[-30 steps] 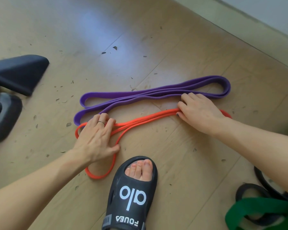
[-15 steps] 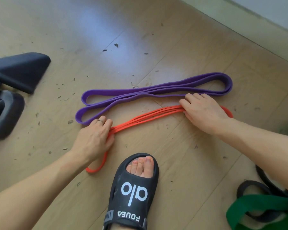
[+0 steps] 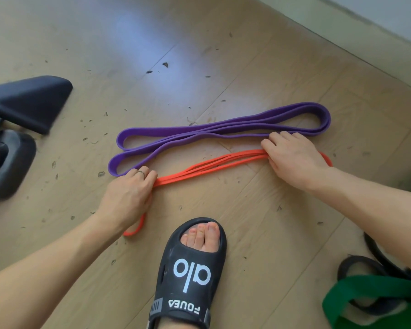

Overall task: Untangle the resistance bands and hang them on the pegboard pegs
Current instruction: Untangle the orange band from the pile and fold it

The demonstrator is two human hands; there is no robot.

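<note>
An orange resistance band [image 3: 211, 167] lies folded into several strands on the wooden floor, running from lower left to right. My left hand [image 3: 128, 195] grips its left end, fingers curled over the bunched strands; a small orange loop pokes out below my wrist. My right hand [image 3: 292, 157] covers its right end, fingers curled down on the gathered strands. Just beyond it, a wider purple band [image 3: 223, 131] lies folded in long loops, free of the orange one. No pegboard is in view.
My foot in a black slipper [image 3: 188, 269] stands just in front of the orange band. A green band [image 3: 365, 298] and a black band [image 3: 356, 264] lie tangled at the bottom right. Black equipment feet [image 3: 29, 103] sit at the left. Small debris dots the floor.
My left hand has closed over the orange band's left end and the wide loop near my foot has shrunk. The strands now lie drawn together in a straighter bundle. The right hand barely moved.
</note>
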